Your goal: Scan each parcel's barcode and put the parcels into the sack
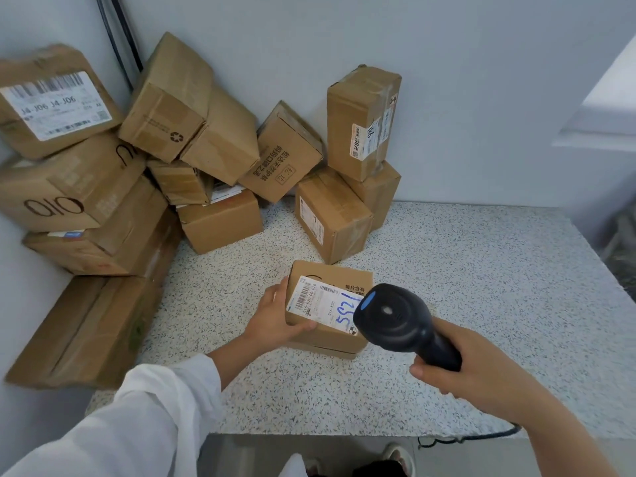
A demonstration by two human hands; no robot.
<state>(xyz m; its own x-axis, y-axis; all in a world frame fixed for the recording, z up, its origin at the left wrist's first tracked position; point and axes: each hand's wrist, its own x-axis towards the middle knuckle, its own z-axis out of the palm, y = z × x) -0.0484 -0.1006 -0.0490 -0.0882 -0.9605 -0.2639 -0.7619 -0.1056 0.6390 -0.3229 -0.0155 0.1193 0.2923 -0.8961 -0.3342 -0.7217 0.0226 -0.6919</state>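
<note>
Near the front edge of the bench (pixel 481 287), the left hand (pixel 275 318) grips a small box (pixel 327 325) by its left side — the right hand (pixel 461 370) clasps a black scanner (pixel 395 318) just over the box's label (pixel 320 301).

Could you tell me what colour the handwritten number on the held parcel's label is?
Blue, in the head view.

- Parcel (pixel 327 325): matt brown cardboard with a smooth white paper label (pixel 321 299).
- Scanner (pixel 395 315): dark plastic, slight sheen.
- Bench (pixel 481 287): speckled, stone-like top.
- Sleeve (pixel 137 418): white cloth.
</note>
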